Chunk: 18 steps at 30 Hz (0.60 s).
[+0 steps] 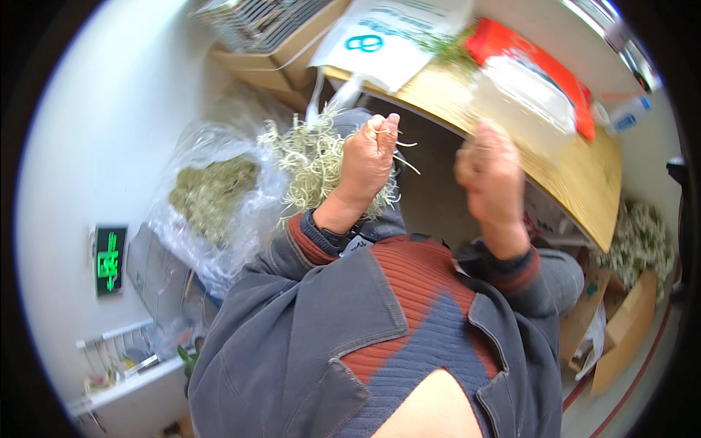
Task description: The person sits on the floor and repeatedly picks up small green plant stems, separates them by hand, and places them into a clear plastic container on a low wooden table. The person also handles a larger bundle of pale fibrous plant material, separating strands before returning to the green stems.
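My left hand (369,156) is closed in a fist over my lap, with a few thin pale strands poking out past the fingers. Behind and below it lies a loose bunch of pale, curly plant strands (309,159), resembling Spanish moss, over my leg. My right hand (490,180) is raised in front of the table edge, fingers curled. Motion blur hides whether anything is between its fingers. To the left, a clear plastic bag (241,241) gapes around a mass of greyer-green strands (213,191).
A wooden table (438,98) carries a white printed bag (378,38), green sprigs (446,46), a red package (515,41) and a clear plastic container (520,98). Cardboard boxes stand at far left (268,68) and lower right (624,334), near more pale plants (641,241).
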Available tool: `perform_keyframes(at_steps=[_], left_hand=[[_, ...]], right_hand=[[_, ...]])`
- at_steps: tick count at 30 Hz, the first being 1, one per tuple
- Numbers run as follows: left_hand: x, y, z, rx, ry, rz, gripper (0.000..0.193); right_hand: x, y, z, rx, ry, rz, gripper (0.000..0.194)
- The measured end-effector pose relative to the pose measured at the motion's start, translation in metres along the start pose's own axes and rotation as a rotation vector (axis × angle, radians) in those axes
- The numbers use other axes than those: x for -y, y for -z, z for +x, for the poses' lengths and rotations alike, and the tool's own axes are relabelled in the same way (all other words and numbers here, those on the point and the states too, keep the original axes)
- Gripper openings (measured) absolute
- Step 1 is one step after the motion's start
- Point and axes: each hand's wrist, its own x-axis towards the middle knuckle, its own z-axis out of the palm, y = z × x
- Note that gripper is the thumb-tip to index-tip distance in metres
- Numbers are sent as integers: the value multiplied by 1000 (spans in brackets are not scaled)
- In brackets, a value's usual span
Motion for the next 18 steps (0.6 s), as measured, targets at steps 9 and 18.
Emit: perform_keyframes(at_steps=[9,18], left_hand=[[-6,194,13,-347,-78,573,36],[127,350,-12,-107,409,1148,46]], right_hand=[[31,39,11,-40,-31,83,21],[34,42,18,-84,-83,7,22]])
